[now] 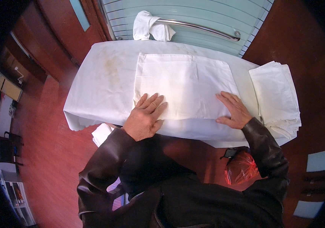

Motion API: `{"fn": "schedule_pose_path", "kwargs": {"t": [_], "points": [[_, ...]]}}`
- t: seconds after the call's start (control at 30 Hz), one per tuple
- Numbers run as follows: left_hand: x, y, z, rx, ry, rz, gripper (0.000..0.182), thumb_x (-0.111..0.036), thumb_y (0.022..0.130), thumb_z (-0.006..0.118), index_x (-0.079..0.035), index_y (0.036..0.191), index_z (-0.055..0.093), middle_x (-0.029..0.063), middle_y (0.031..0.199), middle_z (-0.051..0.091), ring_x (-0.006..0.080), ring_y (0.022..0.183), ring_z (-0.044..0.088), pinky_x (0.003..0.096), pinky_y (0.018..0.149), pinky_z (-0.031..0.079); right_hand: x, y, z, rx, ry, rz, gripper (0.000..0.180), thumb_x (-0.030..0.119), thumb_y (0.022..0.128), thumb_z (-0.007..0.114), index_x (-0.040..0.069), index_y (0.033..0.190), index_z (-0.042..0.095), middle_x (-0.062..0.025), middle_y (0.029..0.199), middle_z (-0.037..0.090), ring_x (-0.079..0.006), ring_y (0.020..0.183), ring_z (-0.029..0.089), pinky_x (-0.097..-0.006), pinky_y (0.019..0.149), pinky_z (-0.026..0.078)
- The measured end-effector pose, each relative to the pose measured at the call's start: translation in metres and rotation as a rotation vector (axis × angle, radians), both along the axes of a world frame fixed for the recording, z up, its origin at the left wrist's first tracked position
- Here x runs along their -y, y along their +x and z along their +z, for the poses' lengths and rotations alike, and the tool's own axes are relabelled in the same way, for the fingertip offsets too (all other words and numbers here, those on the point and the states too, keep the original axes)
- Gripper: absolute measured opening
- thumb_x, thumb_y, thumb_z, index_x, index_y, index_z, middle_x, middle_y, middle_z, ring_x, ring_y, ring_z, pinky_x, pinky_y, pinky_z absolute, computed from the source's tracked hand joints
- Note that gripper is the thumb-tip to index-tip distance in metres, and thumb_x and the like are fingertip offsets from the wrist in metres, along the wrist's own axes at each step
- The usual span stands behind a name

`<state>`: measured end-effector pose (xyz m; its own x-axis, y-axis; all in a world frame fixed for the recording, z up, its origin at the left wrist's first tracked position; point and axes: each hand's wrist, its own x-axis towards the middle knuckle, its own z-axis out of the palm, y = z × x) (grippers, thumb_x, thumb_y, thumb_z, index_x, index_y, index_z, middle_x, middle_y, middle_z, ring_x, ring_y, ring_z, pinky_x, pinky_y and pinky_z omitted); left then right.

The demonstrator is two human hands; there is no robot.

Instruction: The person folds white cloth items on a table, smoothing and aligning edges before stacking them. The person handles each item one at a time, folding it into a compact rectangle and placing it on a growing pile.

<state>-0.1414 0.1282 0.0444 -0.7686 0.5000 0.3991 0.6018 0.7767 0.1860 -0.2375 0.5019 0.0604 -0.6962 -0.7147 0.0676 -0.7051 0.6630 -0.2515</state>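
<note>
A folded white cloth (176,82) lies flat on a table covered with a stained white sheet (94,82). My left hand (145,116) rests palm down over the cloth's near left corner, fingers a little apart. Near its right edge, my right hand (233,109) has its thumb and fingers spread, with the fingertips on or just above the cloth; nothing is seen gripped by either hand. Beyond my right hand, a stack of folded white cloths (276,94) sits at the table's right end.
Behind the table, a metal rail (199,25) on a glass panel carries a white towel (144,25). Below the table are a red plastic bag (240,168) at the right and folded white cloth (101,134) at the left. A dark chair (7,149) stands far left.
</note>
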Motion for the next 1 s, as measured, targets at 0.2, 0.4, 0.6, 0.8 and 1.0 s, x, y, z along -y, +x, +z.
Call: {"fn": "schedule_pose_path", "kwargs": {"t": [0.2, 0.4, 0.6, 0.8, 1.0], "points": [[-0.010, 0.001, -0.005, -0.041, -0.073, 0.080, 0.058, -0.012, 0.077, 0.067, 0.001, 0.133, 0.055, 0.0221, 0.140, 0.051, 0.0381, 0.135, 0.045, 0.0550, 0.114, 0.030, 0.038, 0.033, 0.013, -0.080, -0.113, -0.005, 0.080, 0.037, 0.076, 0.076, 0.005, 0.142, 0.045, -0.0205, 0.138, 0.046, -0.0373, 0.128, 0.042, -0.0478, 0.108, 0.032], [-0.020, -0.001, -0.001, -0.051, -0.132, 0.144, 0.056, -0.014, 0.077, 0.068, 0.002, 0.129, 0.057, 0.0234, 0.135, 0.054, 0.0386, 0.130, 0.050, 0.0554, 0.108, 0.037, 0.101, 0.049, 0.011, -0.195, -0.213, 0.076, 0.071, 0.027, 0.074, 0.076, 0.004, 0.137, 0.051, -0.0180, 0.137, 0.048, -0.0360, 0.128, 0.043, -0.0469, 0.107, 0.034], [-0.020, -0.005, 0.007, -0.043, -0.046, 0.126, 0.051, -0.015, 0.078, 0.067, 0.004, 0.125, 0.058, 0.0249, 0.125, 0.060, 0.0400, 0.122, 0.056, 0.0523, 0.104, 0.041, 0.143, 0.048, 0.001, -0.245, -0.316, 0.149, 0.060, 0.019, 0.074, 0.073, -0.001, 0.127, 0.053, -0.0187, 0.127, 0.051, -0.0365, 0.122, 0.046, -0.0480, 0.103, 0.037], [-0.022, -0.008, 0.013, -0.069, -0.041, 0.109, 0.040, -0.016, 0.079, 0.065, 0.005, 0.113, 0.060, 0.0251, 0.118, 0.063, 0.0406, 0.115, 0.060, 0.0516, 0.095, 0.045, 0.153, 0.045, -0.006, -0.275, -0.310, 0.088, 0.049, 0.015, 0.074, 0.070, -0.001, 0.119, 0.056, -0.0160, 0.117, 0.055, -0.0332, 0.112, 0.052, -0.0443, 0.095, 0.041], [-0.040, -0.008, 0.013, -0.071, -0.131, 0.197, 0.040, -0.016, 0.079, 0.064, 0.007, 0.112, 0.060, 0.0256, 0.114, 0.064, 0.0408, 0.108, 0.062, 0.0491, 0.090, 0.048, 0.159, 0.044, -0.012, -0.309, -0.243, 0.044, 0.042, 0.013, 0.075, 0.067, 0.001, 0.115, 0.059, -0.0130, 0.115, 0.057, -0.0299, 0.108, 0.054, -0.0426, 0.093, 0.042]]}}
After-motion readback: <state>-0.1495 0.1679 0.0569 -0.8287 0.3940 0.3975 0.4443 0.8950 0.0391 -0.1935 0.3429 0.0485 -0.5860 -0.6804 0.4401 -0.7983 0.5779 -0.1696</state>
